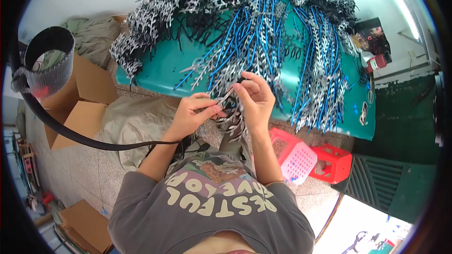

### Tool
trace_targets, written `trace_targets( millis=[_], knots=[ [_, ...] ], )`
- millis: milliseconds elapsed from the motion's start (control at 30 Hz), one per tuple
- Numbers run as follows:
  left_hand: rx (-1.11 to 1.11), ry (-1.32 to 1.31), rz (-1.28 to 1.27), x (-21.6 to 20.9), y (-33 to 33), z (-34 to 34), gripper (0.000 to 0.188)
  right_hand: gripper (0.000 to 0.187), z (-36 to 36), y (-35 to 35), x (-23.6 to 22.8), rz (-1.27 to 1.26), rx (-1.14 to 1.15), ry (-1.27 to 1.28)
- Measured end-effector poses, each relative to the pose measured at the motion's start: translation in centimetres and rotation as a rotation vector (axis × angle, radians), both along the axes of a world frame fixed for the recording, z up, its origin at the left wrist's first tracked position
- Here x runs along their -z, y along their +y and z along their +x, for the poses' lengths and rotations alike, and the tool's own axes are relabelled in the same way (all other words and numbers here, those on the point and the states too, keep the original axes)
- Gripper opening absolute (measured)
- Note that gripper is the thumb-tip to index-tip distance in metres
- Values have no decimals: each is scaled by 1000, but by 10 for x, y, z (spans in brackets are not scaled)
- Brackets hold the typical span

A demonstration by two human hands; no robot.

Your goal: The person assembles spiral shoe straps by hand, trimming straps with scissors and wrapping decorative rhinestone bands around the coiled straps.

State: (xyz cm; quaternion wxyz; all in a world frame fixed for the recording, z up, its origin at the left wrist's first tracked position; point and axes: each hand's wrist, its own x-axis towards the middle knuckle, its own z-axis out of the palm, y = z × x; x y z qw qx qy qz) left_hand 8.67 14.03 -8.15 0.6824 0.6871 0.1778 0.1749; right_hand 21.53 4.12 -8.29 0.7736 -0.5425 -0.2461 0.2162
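Observation:
My left hand (197,113) and my right hand (256,101) come together at the table's front edge. Both are closed in a pinch on a thin silver leafy strand (227,96), stretched slanting between the fingertips. More silver and black leaf strands (234,124) hang below the hands toward my lap. Just beyond my fingers a large bunch of blue stems and silver leaf strands (254,32) lies on the green table (160,72). A pair of scissors (193,67) appears to lie on it, to the left of that bunch.
Another blue and silver bunch (320,75) lies to the right, with silver-black heaps (155,14) along the back. A pink stool (297,160) and a red stool (332,163) stand right of me. To the left are open cardboard boxes (87,117) and a curved black arm (94,143).

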Motion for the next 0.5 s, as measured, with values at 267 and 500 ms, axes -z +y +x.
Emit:
trace_targets(
  millis=[267,500],
  knots=[
    [-44,226,121,14,31,109,14,22,143,38,37,44,135,195],
    [-503,85,763,-15,221,281,33,18,249,-7,88,-218,319,165]
  ],
)
